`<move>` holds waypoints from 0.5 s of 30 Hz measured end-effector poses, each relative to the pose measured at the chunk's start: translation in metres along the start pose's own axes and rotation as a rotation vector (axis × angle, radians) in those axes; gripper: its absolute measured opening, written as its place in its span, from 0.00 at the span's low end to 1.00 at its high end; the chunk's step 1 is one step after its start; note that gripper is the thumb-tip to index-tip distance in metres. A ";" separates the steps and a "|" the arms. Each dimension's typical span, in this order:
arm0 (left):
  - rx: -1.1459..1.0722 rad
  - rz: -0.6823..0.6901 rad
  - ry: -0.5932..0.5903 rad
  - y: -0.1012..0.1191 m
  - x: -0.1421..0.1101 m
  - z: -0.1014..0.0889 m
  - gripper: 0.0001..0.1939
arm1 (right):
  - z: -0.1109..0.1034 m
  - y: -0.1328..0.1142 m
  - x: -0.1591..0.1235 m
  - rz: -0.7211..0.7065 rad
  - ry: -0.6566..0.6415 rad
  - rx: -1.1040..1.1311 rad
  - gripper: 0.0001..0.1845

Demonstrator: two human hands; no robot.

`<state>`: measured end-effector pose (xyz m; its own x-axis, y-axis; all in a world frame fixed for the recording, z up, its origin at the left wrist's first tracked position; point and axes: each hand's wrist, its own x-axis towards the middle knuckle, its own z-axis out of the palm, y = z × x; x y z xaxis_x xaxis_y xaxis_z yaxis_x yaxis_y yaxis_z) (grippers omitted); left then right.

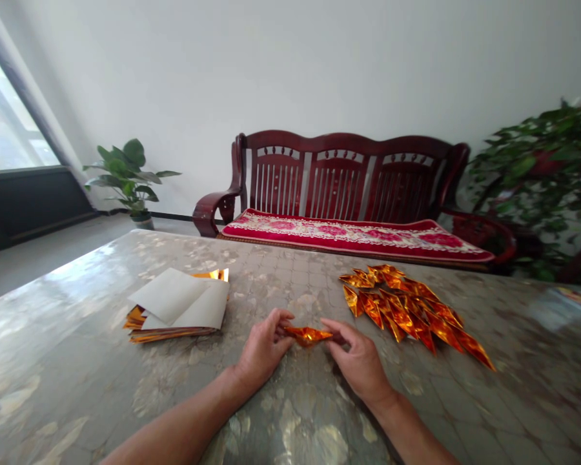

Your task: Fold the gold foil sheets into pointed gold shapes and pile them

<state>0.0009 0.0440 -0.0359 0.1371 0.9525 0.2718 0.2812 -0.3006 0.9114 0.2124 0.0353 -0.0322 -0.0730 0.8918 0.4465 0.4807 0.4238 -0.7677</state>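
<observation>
Between my two hands is a folded gold foil paper ingot [308, 336], boat-shaped with pointed ends. My left hand [267, 345] pinches its left tip between thumb and fingers. At the opposite tip, the thumb and fingers of my right hand [358, 358] are closed on the right point. A heap of similar folded gold foil ingots [407, 307] lies to the right of my hands, in overlapping rows. Over on the left is a stack of foil paper sheets [184, 303], pale backs upward, with gold edges showing.
A patterned, glossy cover lies over the table [275, 271]. Beyond its far edge stands a dark red wooden bench [339, 174] with a red floral cushion [339, 229]. Potted plants [130, 171] stand at both sides. A blurred clear plastic bag [566, 310] rests at the table's right.
</observation>
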 end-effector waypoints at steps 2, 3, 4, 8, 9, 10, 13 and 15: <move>0.008 0.003 -0.007 0.001 0.000 0.000 0.18 | -0.001 -0.001 -0.001 -0.027 -0.003 -0.018 0.22; 0.010 0.006 -0.010 0.001 0.000 0.000 0.18 | -0.002 -0.002 -0.002 -0.047 -0.003 -0.030 0.22; 0.013 0.011 -0.014 0.001 0.000 0.000 0.18 | -0.003 -0.003 -0.003 -0.071 -0.004 -0.044 0.22; 0.066 0.046 -0.012 0.002 -0.003 -0.001 0.17 | -0.008 -0.009 -0.006 -0.203 -0.034 -0.091 0.18; 0.093 0.063 -0.005 0.002 -0.003 -0.002 0.16 | -0.009 -0.010 -0.007 -0.240 -0.053 -0.094 0.18; 0.125 0.083 0.002 0.002 -0.004 -0.002 0.15 | -0.010 -0.012 -0.007 -0.276 -0.073 -0.094 0.17; 0.200 0.162 0.000 0.003 -0.006 -0.003 0.13 | -0.012 -0.014 -0.008 -0.351 -0.126 -0.101 0.17; 0.216 0.213 -0.023 0.004 -0.006 -0.004 0.13 | -0.013 -0.016 -0.008 -0.376 -0.141 -0.115 0.16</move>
<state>-0.0028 0.0371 -0.0323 0.2356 0.8665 0.4400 0.4388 -0.4988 0.7474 0.2168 0.0194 -0.0179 -0.3772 0.6950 0.6121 0.4917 0.7104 -0.5036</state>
